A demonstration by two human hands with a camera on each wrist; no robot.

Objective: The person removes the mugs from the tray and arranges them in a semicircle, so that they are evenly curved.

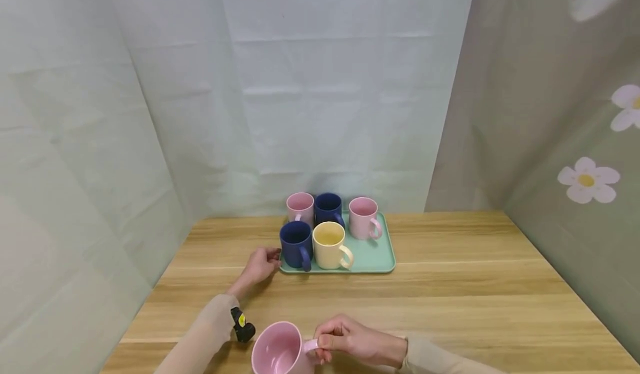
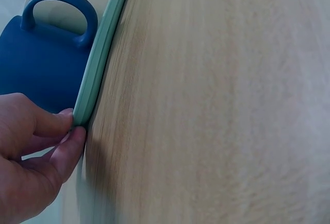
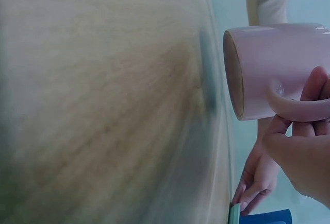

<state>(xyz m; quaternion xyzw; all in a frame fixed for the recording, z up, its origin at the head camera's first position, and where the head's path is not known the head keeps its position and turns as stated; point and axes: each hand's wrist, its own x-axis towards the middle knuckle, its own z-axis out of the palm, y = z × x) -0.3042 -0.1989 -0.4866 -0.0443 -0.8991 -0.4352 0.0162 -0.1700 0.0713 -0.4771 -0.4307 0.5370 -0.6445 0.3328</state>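
My right hand holds a pink mug by its handle at the near side of the table. In the right wrist view the mug shows its unglazed base, and fingers pass through the handle. At the near left corner of a green tray, my left hand pinches the rim between thumb and finger. Right beside that hand stands a dark blue mug on the tray. Next to it is a cream yellow mug, its handle turned right.
Behind them on the tray stand a pink mug, another dark blue mug and a pink mug to the right. The wooden table meets a pale cloth at the back. Flowered cloth hangs at the right.
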